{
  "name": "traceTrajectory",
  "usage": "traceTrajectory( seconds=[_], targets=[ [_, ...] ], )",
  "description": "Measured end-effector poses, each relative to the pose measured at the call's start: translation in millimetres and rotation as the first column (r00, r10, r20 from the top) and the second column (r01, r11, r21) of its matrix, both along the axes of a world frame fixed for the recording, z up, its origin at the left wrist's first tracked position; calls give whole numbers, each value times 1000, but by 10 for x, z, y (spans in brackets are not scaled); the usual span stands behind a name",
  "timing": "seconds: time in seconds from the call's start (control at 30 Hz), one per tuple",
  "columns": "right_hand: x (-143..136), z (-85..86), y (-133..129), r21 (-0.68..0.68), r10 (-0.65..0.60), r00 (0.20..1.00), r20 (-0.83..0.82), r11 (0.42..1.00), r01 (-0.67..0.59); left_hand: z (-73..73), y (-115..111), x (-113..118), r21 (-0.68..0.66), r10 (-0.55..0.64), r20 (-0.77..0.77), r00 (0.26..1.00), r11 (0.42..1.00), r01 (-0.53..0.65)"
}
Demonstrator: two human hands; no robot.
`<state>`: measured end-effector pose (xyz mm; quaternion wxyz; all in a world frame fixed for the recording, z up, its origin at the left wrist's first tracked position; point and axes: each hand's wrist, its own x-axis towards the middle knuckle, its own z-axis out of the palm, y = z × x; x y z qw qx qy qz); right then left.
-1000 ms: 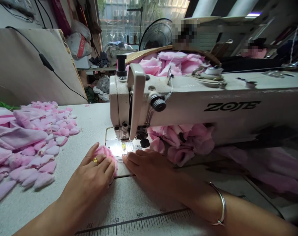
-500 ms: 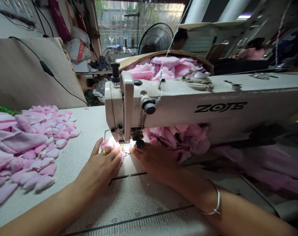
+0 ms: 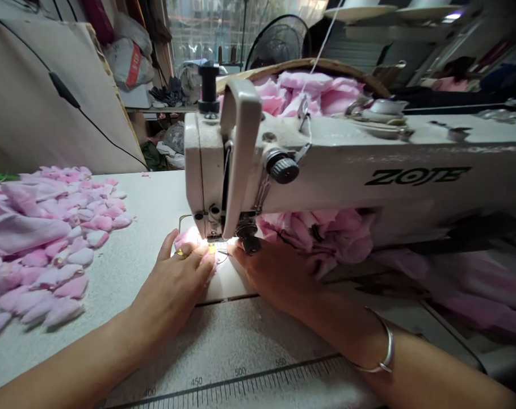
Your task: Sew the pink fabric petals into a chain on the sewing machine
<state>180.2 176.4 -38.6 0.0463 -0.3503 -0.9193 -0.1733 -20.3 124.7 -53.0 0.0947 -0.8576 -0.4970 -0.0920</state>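
Observation:
My left hand (image 3: 176,281), with a ring on one finger, presses a small pink fabric piece (image 3: 188,240) down beside the lit presser foot of a white sewing machine (image 3: 317,182). Its fingers are closed together over the cloth edge. To the right of the needle area lies my right hand (image 3: 277,278), a bracelet on its wrist. One finger stretches toward the needle plate (image 3: 224,255); a black knob (image 3: 250,243) hides part of the others, and I see nothing held there. Bunched pink fabric (image 3: 326,236) sits behind this hand, under the machine arm.
Many small pink pieces (image 3: 70,267) and larger pink cloth lie on the table at left. A basket rim (image 3: 347,67) with pink fabric rises behind the machine. A ruler strip (image 3: 236,383) runs along the front. A fan (image 3: 279,42) stands at the back.
The camera view has shifted, so the machine looks larger and closer. Both hands stay beside the presser foot, with the pink piece still under my left fingers.

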Motion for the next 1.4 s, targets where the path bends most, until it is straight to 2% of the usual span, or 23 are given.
traceTrajectory(
  seconds=[0.27, 0.57, 0.73, 0.83, 0.9, 1.0, 1.1, 1.3, 1.4],
  targets=[
    [12, -51, 28, -1, 48, 998, -50, 999, -48, 4, 22, -35, -5, -20, 25, 999, 1000, 20],
    [-16, -30, 38, -47, 52, 996, -71, 997, -55, 45, 53, -54, -37, -67, 86, 994, 997, 71],
    [7, -16, 41, -110, -11, 992, -124, 994, -3, 54, 71, -77, -54, -82, 129, 988, 995, 90],
    [30, 13, -29, -180, -48, 979, -198, 984, 12, 65, 109, -112, -90, -52, 196, 979, 993, 70],
    [24, 35, -109, -237, -25, 974, -225, 971, -29, 70, 136, -138, -116, -13, 247, 969, 992, 42],
    [-22, 54, -228, -307, 100, 971, -217, 937, -166, 80, 157, -166, -147, 36, 322, 946, 989, 13],
    [-66, 45, -290, -315, 197, 957, -215, 913, -259, 112, 150, -171, -194, 80, 370, 926, 981, -7],
    [-50, 32, -268, -337, 247, 942, -226, 888, -313, 201, 181, -155, -287, 94, 412, 906, 958, 31],
    [-69, 67, -258, -366, 236, 944, -230, 878, -309, 175, 236, -163, -256, 73, 395, 916, 966, 33]
  ],
)
